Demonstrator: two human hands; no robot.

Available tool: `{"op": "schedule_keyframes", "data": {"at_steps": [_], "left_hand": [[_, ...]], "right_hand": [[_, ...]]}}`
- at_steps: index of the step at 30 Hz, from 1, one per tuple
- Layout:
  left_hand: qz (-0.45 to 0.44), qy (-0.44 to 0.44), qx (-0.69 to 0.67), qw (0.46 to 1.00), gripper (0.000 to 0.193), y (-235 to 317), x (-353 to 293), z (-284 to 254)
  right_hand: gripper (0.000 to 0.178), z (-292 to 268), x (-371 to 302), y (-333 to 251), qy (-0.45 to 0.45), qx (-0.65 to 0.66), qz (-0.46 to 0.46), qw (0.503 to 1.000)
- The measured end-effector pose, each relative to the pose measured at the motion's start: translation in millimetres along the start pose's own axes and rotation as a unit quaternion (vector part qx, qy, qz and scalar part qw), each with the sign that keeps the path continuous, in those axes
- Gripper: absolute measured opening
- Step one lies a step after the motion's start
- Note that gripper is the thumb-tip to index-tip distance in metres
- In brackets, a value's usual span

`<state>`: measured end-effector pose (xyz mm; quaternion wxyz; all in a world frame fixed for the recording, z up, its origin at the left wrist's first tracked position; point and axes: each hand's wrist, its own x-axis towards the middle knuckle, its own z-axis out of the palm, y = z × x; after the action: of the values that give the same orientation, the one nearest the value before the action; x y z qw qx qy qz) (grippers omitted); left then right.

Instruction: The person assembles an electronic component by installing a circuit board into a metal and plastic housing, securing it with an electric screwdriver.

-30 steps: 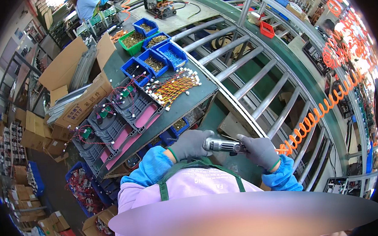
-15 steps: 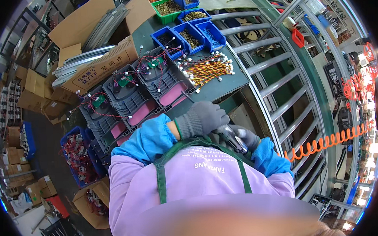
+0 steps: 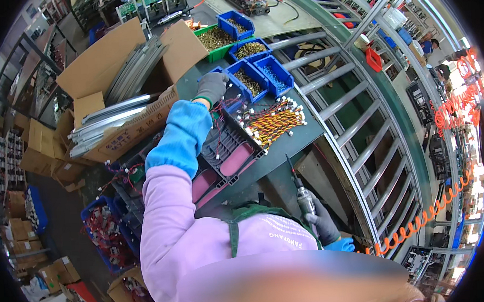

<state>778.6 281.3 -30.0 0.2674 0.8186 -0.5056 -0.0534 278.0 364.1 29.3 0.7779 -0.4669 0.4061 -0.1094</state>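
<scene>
My left hand (image 3: 211, 87), in a grey glove, reaches over the leftmost blue bin (image 3: 217, 69) of the near row; its fingertips are hard to make out there. My right hand (image 3: 323, 223), gloved too, is wrapped round a silver pneumatic screwdriver (image 3: 305, 201) beside my body, the long bit pointing away from me. Under my left arm lie dark grey plastic housings (image 3: 222, 133) with pink pads (image 3: 237, 159), thin red wires and green circuit boards. My sleeve covers part of them. Two more blue bins (image 3: 247, 80) hold brass-coloured and bluish screws.
Red, yellow and black cables (image 3: 277, 120) with white connectors lie right of the housings. An open carton (image 3: 134, 129) of metal strips stands at left. A roller conveyor (image 3: 355, 123) runs along the right, with an orange coiled hose (image 3: 420, 218) across it.
My left hand has gone from my chest out to the blue bin. My right hand has moved down and right with the screwdriver, now pointing away. The view has shifted slightly.
</scene>
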Motion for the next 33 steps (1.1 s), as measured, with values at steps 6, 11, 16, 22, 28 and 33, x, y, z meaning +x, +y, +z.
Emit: {"op": "schedule_keyframes", "data": {"at_steps": [6, 11, 16, 22, 28, 33], "left_hand": [[-0.066, -0.267, 0.231, 0.933, 0.032, 24.1, 45.3, 20.1], [-0.117, -0.196, 0.235, 0.945, 0.041, -5.8, 46.7, 54.1], [0.0, -0.191, 0.196, 0.962, 0.029, -23.1, 50.2, 54.8], [-0.058, -0.151, 0.197, 0.967, 0.026, -32.4, 49.6, 54.7], [-0.039, -0.011, 0.121, 0.992, 0.021, -22.9, 31.1, 30.9], [-0.039, 0.072, -0.19, 0.978, 0.022, 21.5, 3.0, -1.0]], "right_hand": [[0.1, 8.8, -21.2, 19.3, 0.077, 0.021, -0.041, 0.996], [0.096, 13.1, -28.0, 26.2, 0.114, -0.028, -0.032, 0.993], [0.095, 12.3, -23.9, 30.2, 0.121, -0.039, -0.035, 0.991], [0.096, 18.9, -16.5, 10.7, 0.085, -0.016, -0.027, 0.996], [0.095, 13.1, -8.3, 12.9, 0.061, 0.003, -0.021, 0.998], [0.103, -0.6, 6.4, 16.1, 0.029, -0.037, -0.055, 0.997]]}}
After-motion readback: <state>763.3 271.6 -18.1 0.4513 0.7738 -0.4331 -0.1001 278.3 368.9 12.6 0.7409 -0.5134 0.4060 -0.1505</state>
